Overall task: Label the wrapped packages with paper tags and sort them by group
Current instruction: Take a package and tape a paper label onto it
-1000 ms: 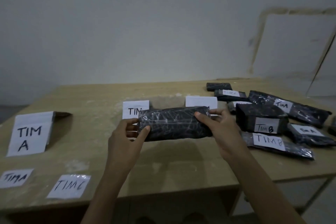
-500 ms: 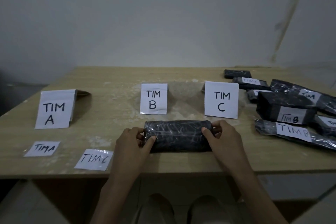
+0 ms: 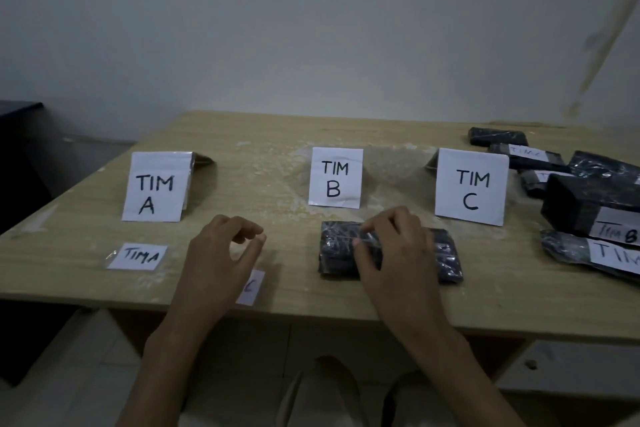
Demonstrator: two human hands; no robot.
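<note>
Left hand (image 3: 218, 260), loosely curled, released package (image 3: 336, 256); right hand (image 3: 394, 253) holds it.

The left hand (image 3: 221, 253) hides most of a small tag (image 3: 250, 287) at 7 o'clock; only a "C" shows. The right hand (image 3: 391, 250) covers the middle of the wrapped package (image 3: 337, 248). At 3 o'clock the picture's edge cuts the labelled pile (image 3: 571, 211) — one label (image 3: 618, 258) stops at "TIM" — and the farthest label (image 3: 524, 151) is too faint to read.

head view | faces forward-down | close over table (image 3: 294, 295) near edge | single view
</note>
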